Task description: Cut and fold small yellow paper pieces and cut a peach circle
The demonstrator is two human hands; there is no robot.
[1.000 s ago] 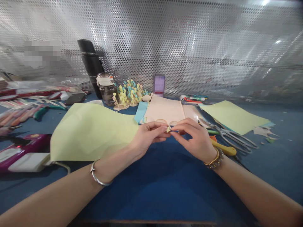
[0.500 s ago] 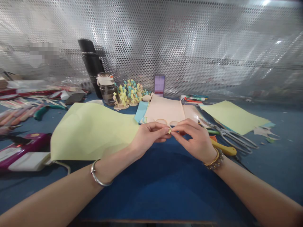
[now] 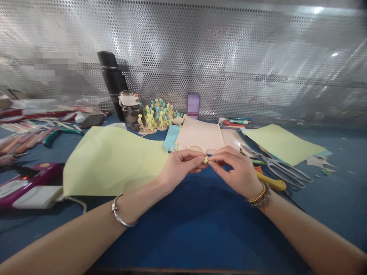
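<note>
Two grips meet: my left grip (image 3: 183,165) and right grip (image 3: 236,172) pinch a tiny pale-green paper cutout (image 3: 205,159) between thumbs and fingertips, above the blue worktop (image 3: 200,229). Light, soft and likely to crease, it seems best held lightly by its edges. A pale-green paper sheet (image 3: 114,160) lies left, steel scissors (image 3: 282,172) right.

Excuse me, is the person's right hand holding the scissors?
No, the scissors lie off to the side, while the right hand pinches a small yellow paper piece.
</note>
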